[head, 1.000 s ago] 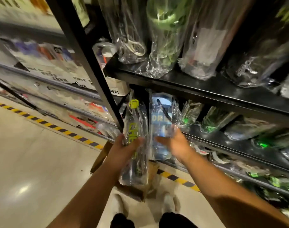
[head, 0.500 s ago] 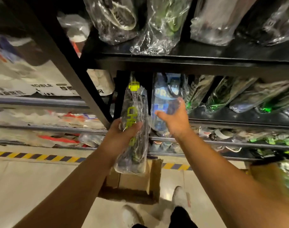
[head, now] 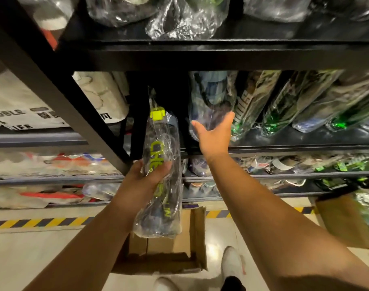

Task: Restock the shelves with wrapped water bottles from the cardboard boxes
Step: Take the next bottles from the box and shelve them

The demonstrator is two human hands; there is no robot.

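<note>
The left hand [head: 147,179] curls round the clear, film-wrapped, lime-capped water bottle [head: 161,143] just off the front-left edge of the black metal shelf [head: 284,148], the right hand [head: 214,136] spread-fingered against a blue wrapped bottle [head: 208,101]; slick film may slip, toppling that row.

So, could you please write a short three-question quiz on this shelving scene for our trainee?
1. True or false: the left hand grips a bottle with a yellow-green cap.
2. The right hand is: A) gripping a box flap, B) open, fingers out at a shelved bottle, C) hanging at the person's side.
3. Fill in: the open box stands on the ____, below the gripped bottle.

Key: 1 true; 2 B; 3 floor.
</note>
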